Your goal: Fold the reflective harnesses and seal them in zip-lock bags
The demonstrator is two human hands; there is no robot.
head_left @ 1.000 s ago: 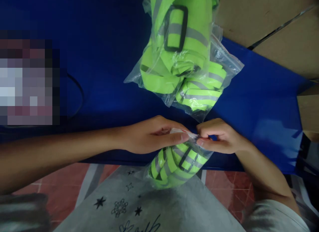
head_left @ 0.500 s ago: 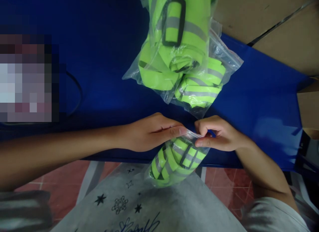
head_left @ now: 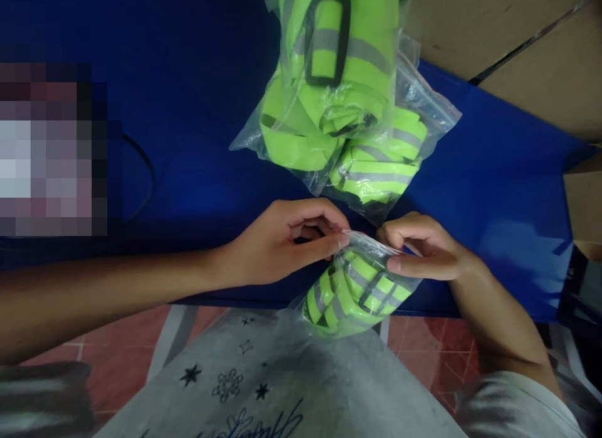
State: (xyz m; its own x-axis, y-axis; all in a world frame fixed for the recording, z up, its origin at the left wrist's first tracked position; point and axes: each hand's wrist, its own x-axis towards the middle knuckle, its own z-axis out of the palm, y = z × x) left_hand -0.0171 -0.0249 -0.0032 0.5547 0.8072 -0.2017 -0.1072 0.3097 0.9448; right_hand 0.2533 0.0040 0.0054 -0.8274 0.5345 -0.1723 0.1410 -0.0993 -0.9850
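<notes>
A clear zip bag [head_left: 362, 293] hangs at the near edge of the blue table, its zip edge uppermost. Inside it lies a rolled neon-green strap [head_left: 336, 300] with grey reflective stripes and a dark buckle. My left hand [head_left: 286, 240] pinches the left end of the bag's top edge between thumb and fingertips. At the right end, my right hand [head_left: 423, 246] grips the same edge, thumb in front and curled fingers behind. Just beyond my hands are more bagged green straps [head_left: 348, 55], piled on one another.
The blue table surface [head_left: 197, 130] spreads under the pile. Cardboard boxes [head_left: 527, 55] stand at the far right. A dark cable [head_left: 148, 165] curves beside a blurred-out patch at the left. Red floor tiles [head_left: 122, 337] show below the table edge.
The held bag has shifted right and slightly up. My right hand has moved a little right, and my left fingers now arch more, with their pinch at the bag's left corner.
</notes>
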